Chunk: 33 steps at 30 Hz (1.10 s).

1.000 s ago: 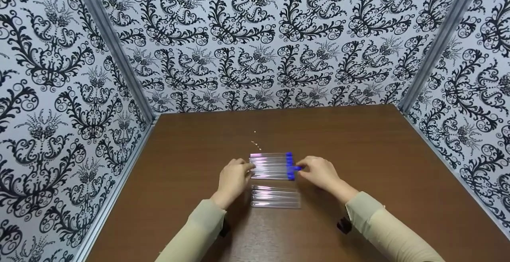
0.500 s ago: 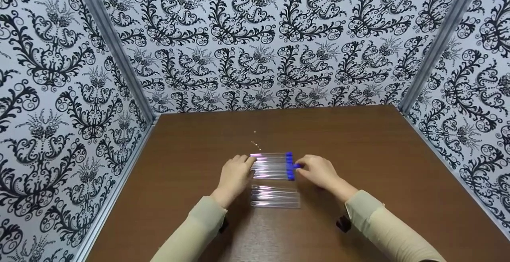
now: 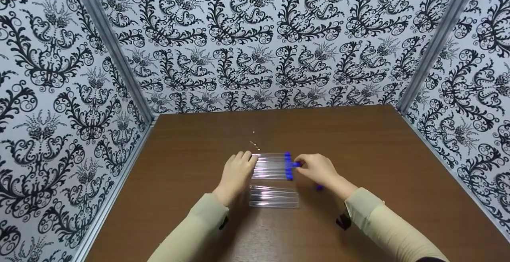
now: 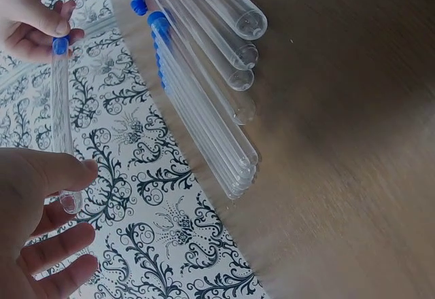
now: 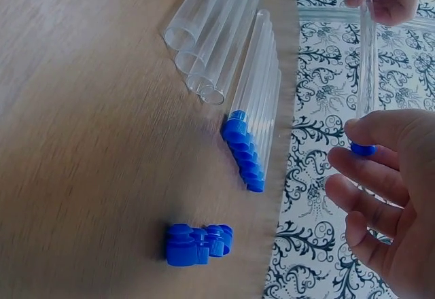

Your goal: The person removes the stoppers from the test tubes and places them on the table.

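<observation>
Between my two hands a clear test tube [image 4: 61, 102] is held up off the table. My left hand [image 3: 238, 171] grips its rounded bottom end between thumb and forefinger, the other fingers spread in the left wrist view. At the tube's other end, my right hand [image 3: 318, 169] pinches a blue cap [image 5: 363, 149] that sits at its mouth. Below lies a row of capped test tubes [image 3: 271, 167], blue caps to the right. Nearer the body are several uncapped test tubes [image 3: 275, 199], their open mouths to the right.
Several loose blue caps [image 5: 194, 246] stand in a cluster on the brown table [image 3: 191, 142], mostly hidden under my right hand in the head view. Tiny pale specks [image 3: 255, 145] lie beyond the tubes. Patterned walls [image 3: 255, 55] enclose the table's back and sides.
Both hands have shifted slightly away from the body, and the blue cap in the right hand with them. A loose blue cap now shows beneath the right wrist.
</observation>
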Available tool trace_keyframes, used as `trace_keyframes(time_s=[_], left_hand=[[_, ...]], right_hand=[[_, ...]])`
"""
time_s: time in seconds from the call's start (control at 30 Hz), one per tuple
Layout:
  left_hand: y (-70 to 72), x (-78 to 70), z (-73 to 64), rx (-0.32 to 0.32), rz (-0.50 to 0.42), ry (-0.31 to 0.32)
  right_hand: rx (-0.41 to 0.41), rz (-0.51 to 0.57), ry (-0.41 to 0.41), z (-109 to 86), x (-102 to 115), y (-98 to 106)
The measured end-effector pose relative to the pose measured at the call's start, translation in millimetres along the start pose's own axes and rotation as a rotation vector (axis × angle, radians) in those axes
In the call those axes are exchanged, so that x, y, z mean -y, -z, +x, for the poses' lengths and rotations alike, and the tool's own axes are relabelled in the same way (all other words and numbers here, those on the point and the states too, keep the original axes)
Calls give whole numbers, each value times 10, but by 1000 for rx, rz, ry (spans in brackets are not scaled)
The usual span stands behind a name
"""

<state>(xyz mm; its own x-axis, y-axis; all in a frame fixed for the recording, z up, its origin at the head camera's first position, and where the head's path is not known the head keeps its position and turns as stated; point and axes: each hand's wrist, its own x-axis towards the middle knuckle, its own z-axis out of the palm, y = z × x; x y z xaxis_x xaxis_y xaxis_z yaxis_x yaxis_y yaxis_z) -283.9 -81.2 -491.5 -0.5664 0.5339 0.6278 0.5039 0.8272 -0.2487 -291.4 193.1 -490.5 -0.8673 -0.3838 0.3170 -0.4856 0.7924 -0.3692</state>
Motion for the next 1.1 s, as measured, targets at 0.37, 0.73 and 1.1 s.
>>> trace_keyframes(time_s=[0.37, 0.73, 1.1], left_hand=[[-40, 6, -14, -26, 1, 13], [-49, -33, -12, -8, -21, 24], [-73, -37, -2, -1, 34, -15]], right_hand=[[-11, -62, 20, 31, -10, -21], [-37, -131, 77, 32, -51, -47], [-106, -203, 138, -2, -99, -110]])
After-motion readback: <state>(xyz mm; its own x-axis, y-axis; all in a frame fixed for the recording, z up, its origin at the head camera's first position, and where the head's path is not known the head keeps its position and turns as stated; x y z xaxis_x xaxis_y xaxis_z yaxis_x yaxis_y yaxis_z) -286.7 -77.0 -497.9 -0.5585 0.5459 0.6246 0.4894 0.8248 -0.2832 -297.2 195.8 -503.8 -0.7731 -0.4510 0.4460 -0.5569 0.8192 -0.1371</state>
